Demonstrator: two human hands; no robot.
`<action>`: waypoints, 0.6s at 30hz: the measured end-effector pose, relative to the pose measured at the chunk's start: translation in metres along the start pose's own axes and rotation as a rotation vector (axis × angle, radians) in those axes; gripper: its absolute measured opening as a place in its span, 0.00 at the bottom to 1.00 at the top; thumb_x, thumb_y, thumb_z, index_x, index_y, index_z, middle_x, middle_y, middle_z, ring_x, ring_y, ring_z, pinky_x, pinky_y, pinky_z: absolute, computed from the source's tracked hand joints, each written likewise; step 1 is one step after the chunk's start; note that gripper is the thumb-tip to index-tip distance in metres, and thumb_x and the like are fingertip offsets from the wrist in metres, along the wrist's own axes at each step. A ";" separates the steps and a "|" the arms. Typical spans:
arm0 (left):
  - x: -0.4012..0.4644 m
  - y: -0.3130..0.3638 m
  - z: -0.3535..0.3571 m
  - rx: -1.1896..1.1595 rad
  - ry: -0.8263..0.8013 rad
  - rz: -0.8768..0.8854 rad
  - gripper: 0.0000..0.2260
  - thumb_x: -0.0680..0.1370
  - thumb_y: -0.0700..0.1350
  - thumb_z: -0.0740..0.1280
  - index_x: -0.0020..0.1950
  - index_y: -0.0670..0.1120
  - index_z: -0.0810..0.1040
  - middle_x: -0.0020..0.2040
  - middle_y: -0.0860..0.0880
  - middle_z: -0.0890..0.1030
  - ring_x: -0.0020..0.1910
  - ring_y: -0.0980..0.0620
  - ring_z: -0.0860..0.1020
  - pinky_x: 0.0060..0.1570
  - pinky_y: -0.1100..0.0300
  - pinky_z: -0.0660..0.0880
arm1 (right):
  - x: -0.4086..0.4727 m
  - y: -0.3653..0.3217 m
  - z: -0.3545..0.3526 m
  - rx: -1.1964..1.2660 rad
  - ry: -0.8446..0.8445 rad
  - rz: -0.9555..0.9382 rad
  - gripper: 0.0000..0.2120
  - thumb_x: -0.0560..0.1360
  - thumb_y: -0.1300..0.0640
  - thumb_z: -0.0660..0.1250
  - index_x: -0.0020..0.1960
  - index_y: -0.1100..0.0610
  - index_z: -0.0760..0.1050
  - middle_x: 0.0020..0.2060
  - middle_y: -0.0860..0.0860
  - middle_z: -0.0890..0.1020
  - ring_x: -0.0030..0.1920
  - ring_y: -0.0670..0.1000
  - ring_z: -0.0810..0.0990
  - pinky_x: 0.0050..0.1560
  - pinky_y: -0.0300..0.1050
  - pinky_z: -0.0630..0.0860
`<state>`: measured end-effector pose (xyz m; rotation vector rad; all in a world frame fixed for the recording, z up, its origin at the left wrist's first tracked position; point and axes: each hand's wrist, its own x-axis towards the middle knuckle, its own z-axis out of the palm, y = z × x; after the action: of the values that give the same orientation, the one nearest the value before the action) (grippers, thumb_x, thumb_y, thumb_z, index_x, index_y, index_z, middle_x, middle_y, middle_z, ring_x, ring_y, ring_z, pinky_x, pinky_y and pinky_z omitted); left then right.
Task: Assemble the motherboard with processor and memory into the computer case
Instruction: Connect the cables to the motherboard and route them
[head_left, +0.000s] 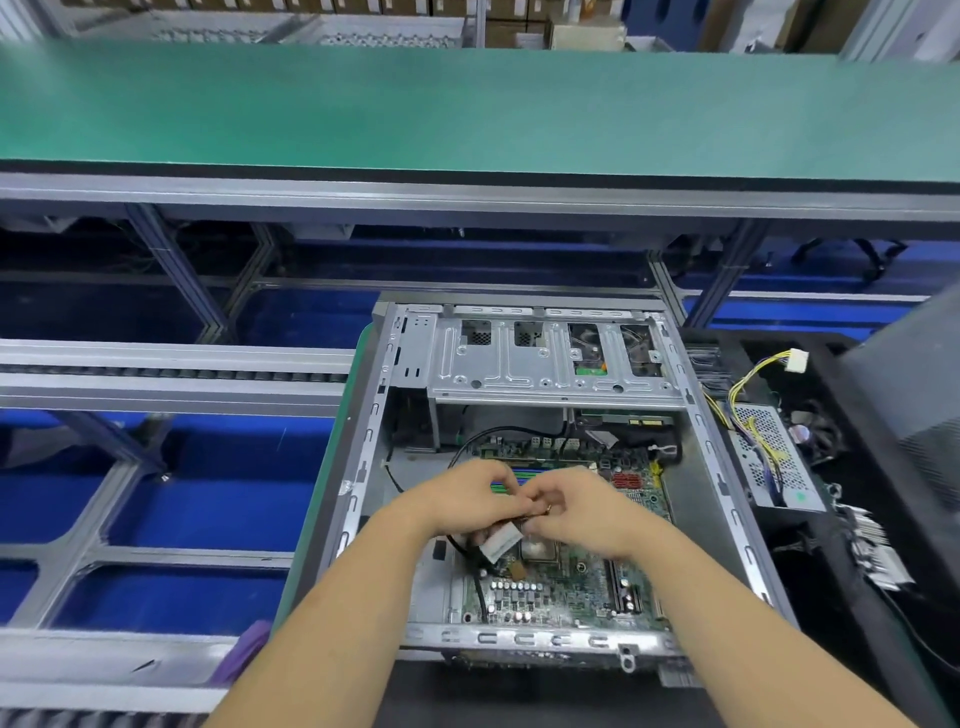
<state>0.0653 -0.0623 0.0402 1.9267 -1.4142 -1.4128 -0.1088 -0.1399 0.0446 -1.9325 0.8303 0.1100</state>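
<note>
Left hand (470, 501): fingers pinch white connector (500, 543).
Right hand (582, 512): fingers curled on same cable end, I judge.
Handling: motherboard (566, 592) fragile; I'd grip the plug body, not wires.

factory assembly line: green conveyor belt (467, 104)

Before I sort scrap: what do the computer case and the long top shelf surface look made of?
Computer case: looks like bare sheet metal, dull silver-grey, with stamped ribs and punched holes. Shelf surface: seems a matte green mat, perhaps rubber or vinyl, with a dark edge.
</note>
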 end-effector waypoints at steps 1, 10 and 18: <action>0.001 -0.003 0.000 0.107 0.031 0.003 0.09 0.78 0.53 0.67 0.48 0.48 0.79 0.33 0.51 0.78 0.28 0.54 0.73 0.31 0.62 0.70 | 0.000 0.003 -0.002 -0.032 -0.009 0.017 0.09 0.76 0.62 0.73 0.55 0.54 0.82 0.39 0.45 0.82 0.28 0.35 0.75 0.32 0.29 0.70; 0.002 -0.021 -0.015 0.687 0.200 -0.166 0.15 0.80 0.58 0.64 0.43 0.47 0.74 0.39 0.49 0.78 0.41 0.48 0.77 0.37 0.56 0.71 | -0.003 0.013 -0.006 -0.295 -0.030 0.059 0.04 0.74 0.59 0.76 0.47 0.52 0.82 0.43 0.43 0.81 0.41 0.41 0.79 0.41 0.31 0.75; 0.014 0.003 -0.010 0.509 0.002 0.062 0.08 0.80 0.50 0.63 0.46 0.49 0.79 0.46 0.50 0.81 0.44 0.50 0.78 0.42 0.56 0.74 | 0.003 0.010 0.002 -0.189 0.032 0.071 0.04 0.77 0.55 0.74 0.46 0.46 0.82 0.29 0.40 0.82 0.30 0.38 0.79 0.33 0.31 0.73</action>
<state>0.0724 -0.0778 0.0394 2.1435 -1.9585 -1.0922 -0.1121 -0.1425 0.0350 -2.0862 0.9379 0.2068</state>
